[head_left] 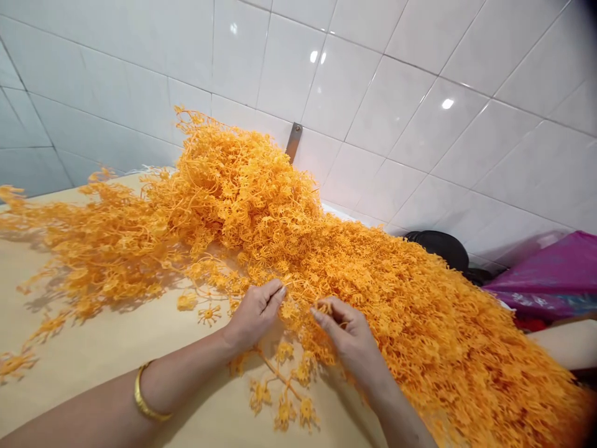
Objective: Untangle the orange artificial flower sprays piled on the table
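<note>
My left hand (259, 311) is closed around the stem of an orange plastic flower sprig, whose small flower heads (285, 410) hang below the fist over the tabletop. My right hand (352, 339) pinches a small orange plastic flower (323, 307) between thumb and fingertips, a little to the right of the left hand. Right behind both hands rises a big heap of the same orange plastic flower sprigs (247, 186). Near the left wrist, a few loose flower heads (209, 314) lie on the table. The gold bangle (142, 392) circles my left forearm.
The pale yellow tabletop (186, 354) runs under the heap. White wall tiles (373, 112) stand behind it, with a metal bracket (293, 142) fixed there. Black round objects (441, 247) and a purple plastic bag (550, 274) lie at the right, beyond the heap.
</note>
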Demonstrator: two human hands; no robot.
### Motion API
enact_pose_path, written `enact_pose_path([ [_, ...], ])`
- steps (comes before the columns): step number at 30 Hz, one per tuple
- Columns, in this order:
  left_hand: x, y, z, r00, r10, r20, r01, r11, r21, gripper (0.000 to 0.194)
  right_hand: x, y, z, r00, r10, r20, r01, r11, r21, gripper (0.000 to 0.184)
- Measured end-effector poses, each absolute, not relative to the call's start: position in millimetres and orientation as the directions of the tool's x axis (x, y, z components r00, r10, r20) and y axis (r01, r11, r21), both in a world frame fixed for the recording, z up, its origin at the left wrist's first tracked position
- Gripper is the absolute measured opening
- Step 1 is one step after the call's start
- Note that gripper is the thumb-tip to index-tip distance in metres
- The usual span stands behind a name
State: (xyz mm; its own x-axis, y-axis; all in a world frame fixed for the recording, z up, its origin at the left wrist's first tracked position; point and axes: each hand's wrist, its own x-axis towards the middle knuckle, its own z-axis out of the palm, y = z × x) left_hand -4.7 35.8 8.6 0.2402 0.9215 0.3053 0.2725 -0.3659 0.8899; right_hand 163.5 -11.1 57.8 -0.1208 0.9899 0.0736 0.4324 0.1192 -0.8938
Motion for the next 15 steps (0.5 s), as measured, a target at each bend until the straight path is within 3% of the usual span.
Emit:
enact_pose_path([
  [3, -5.6, 35.3, 7.3, 0.262, 0.904, 0.337, 0.303, -0.409, 0.861, 0.03, 176.4, -7.7, 67.5, -0.02, 0.98, 0.196, 0.541, 0.176, -0.822, 0.031],
  [6, -2.5, 32.2, 7.2, 0.375, 0.845, 0.382, 0.351, -0.511, 0.785, 0.03, 190.5, -5.2, 78.7, 0.006, 0.911, 0.413, 0.816, 0.234, -0.528, 0.031],
  [8, 0.5, 29.2, 8.1, 0.465, 0.796, 0.386, 0.353, -0.567, 0.744, 0.03, 196.5, -2.7, 84.5, -0.052, 0.849, 0.525, 0.908, 0.259, -0.329, 0.03],
  [9, 1.4, 28.0, 8.7, 0.494, 0.78, 0.385, 0.346, -0.583, 0.736, 0.03, 199.6, -1.2, 87.7, -0.073, 0.835, 0.545, 0.919, 0.268, -0.288, 0.031],
  [11, 1.4, 26.5, 9.7, 0.5, 0.774, 0.387, 0.339, -0.587, 0.735, 0.029, 209.8, 1.3, 97.0, -0.007, 0.817, 0.576, 0.899, 0.258, -0.354, 0.029],
  [13, -0.8, 26.8, 10.2, 0.458, 0.798, 0.39, 0.339, -0.563, 0.754, 0.03, 227.6, 1.3, 110.8, 0.214, 0.744, 0.633, 0.802, 0.236, -0.548, 0.025],
  [15, -3.3, 28.1, 10.0, 0.401, 0.832, 0.384, 0.321, -0.52, 0.792, 0.03, 248.8, -2.4, 125.6, 0.469, 0.547, 0.693, 0.636, 0.334, -0.695, 0.02],
])
